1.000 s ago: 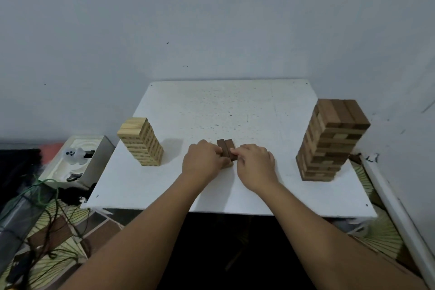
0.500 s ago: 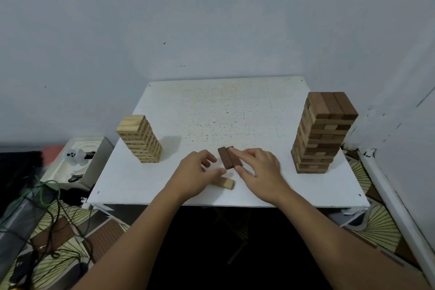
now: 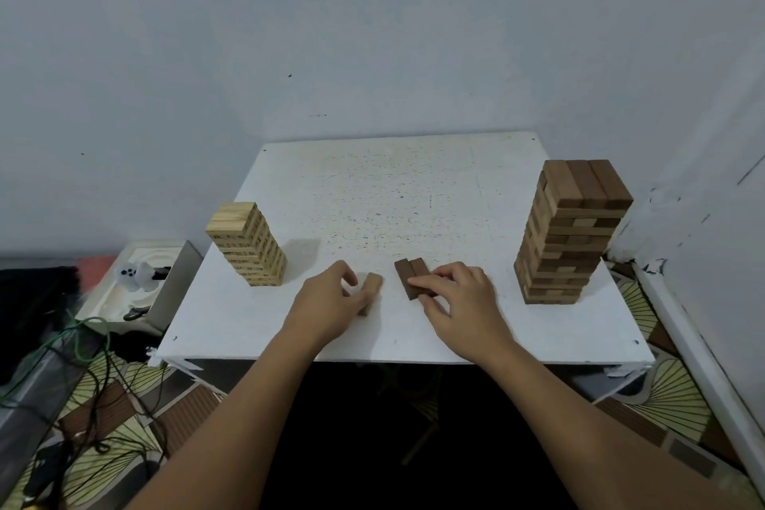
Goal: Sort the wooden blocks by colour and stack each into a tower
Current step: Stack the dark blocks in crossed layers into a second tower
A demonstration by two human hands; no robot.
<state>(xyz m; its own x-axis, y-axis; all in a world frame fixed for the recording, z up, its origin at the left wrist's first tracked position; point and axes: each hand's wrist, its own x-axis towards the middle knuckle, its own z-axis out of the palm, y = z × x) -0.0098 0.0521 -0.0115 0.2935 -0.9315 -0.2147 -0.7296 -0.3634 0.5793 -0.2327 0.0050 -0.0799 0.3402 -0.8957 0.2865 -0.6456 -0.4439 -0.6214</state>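
Fingers (image 3: pixel 422 282) on dark blocks (image 3: pixel 410 275), pale tower (image 3: pixel 248 244) left, mixed tower (image 3: pixel 571 232) right

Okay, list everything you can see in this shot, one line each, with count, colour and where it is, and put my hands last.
table: one, white, speckled, centre, against the wall
light tower: one, pale wood, table's left side
mixed tower: one, dark brown and tan blocks, table's right side
dark blocks: two, dark brown, side by side near the front edge
tan block: one, light brown, left of the dark blocks
tray: one, white, on the floor at left, holding small items
cables: several, green and black, floor at left
left hand: one, fingers holding the tan block
right hand: one, fingers on the dark blocks
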